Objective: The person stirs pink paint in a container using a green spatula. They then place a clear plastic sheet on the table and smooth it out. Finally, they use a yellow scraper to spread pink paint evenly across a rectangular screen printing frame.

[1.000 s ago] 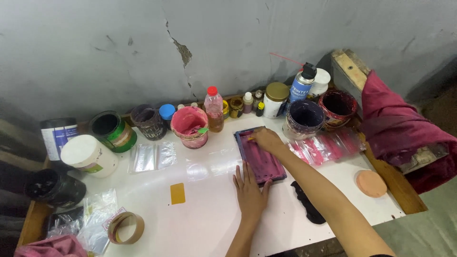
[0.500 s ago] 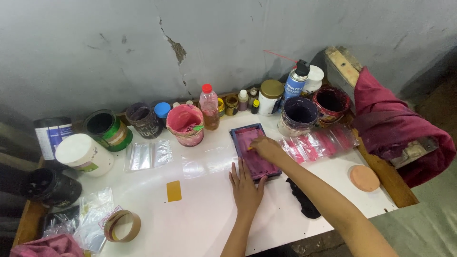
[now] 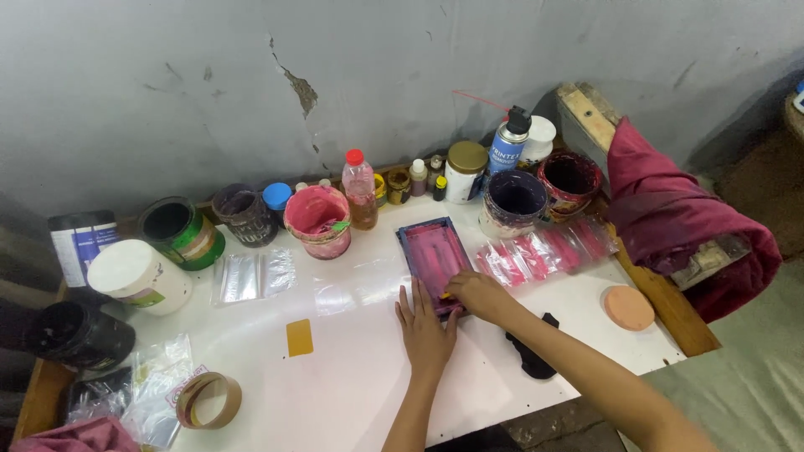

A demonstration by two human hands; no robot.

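A magenta-stained rectangular tray (image 3: 435, 255) with a blue rim is seen on the white table (image 3: 352, 377). A pink bucket (image 3: 318, 220), a green-banded can (image 3: 177, 231), a dark maroon cloth (image 3: 678, 218) and a peach round sponge (image 3: 628, 307) are shown.

- I see bare table (image 3: 352, 393) along the near edge, left of my left hand (image 3: 425, 331).
- Paint pots (image 3: 316, 219) and bottles (image 3: 362, 188) crowd the far edge.
- A tape roll (image 3: 208, 400) sits near the near-left corner.

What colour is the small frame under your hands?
Pink-stained, dark-edged frame; the head view shows it best.
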